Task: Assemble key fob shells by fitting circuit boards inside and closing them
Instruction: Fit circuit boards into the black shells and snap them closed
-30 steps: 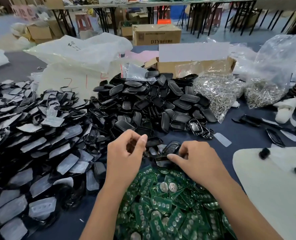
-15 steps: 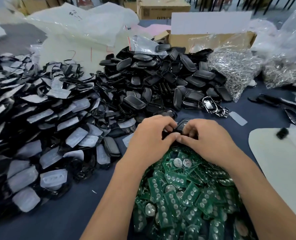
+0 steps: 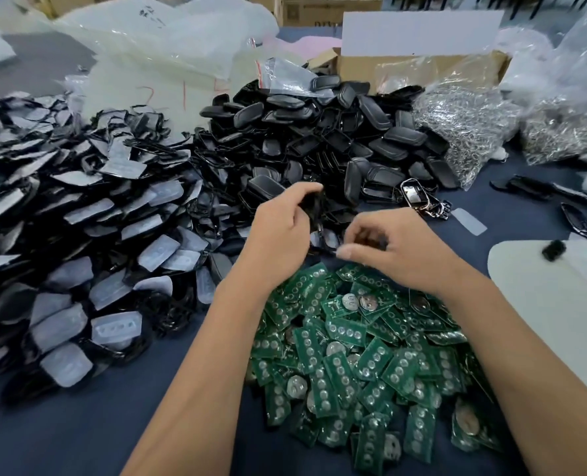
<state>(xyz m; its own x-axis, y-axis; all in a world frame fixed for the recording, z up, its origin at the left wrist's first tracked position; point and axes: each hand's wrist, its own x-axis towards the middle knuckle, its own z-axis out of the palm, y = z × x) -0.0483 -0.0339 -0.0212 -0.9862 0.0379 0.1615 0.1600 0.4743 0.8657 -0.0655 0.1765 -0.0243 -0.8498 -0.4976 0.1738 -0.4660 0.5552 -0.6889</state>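
Nearest, green circuit boards (image 3: pixel 354 355) lie heaped on the blue table (image 3: pixel 62 438), bare cloth along their left edge. Above them, the left hand (image 3: pixel 281 231) pinches a dark shell piece (image 3: pixel 314 206); the right hand (image 3: pixel 402 249) has curled fingers, contents blurred, cannot tell. Beyond, the black shell pile (image 3: pixel 319 139); far edge, a cardboard box (image 3: pixel 419 63).

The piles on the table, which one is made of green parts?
The circuit board pile, nearest the person, right under both forearms. Its boards are green with silver round pads; the shell pile behind is black, and the pile on the left is black and grey.
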